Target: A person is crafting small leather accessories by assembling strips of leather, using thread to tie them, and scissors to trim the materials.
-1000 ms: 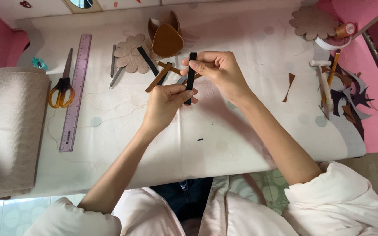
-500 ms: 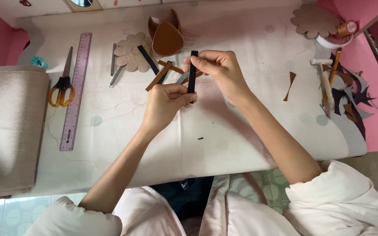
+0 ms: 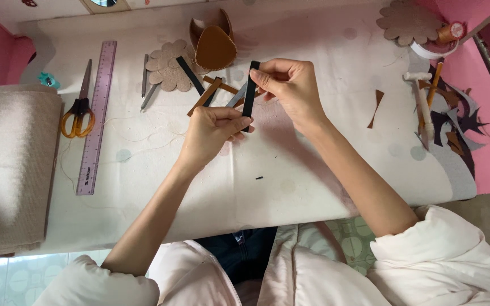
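Note:
My left hand (image 3: 211, 133) and my right hand (image 3: 290, 85) hold a narrow black strip (image 3: 250, 93) upright between them over a white table (image 3: 290, 175). The right hand pinches its upper part, the left hand grips its lower end. Just behind the hands lie crossed brown strips (image 3: 211, 90), another black strip (image 3: 189, 75) and a grey strip. A brown leather pouch-like piece (image 3: 214, 48) stands further back beside a flower-shaped beige cutout (image 3: 165, 68).
Orange-handled scissors (image 3: 77, 116) and a purple ruler (image 3: 97, 113) lie at the left, next to a beige fabric roll (image 3: 9, 170). A small hammer (image 3: 423, 102), dark scraps (image 3: 455, 127), a tape roll (image 3: 438, 48) and another flower cutout (image 3: 409, 22) sit at the right.
The black strip has been turned slightly more upright between my hands; the hands stay in nearly the same place.

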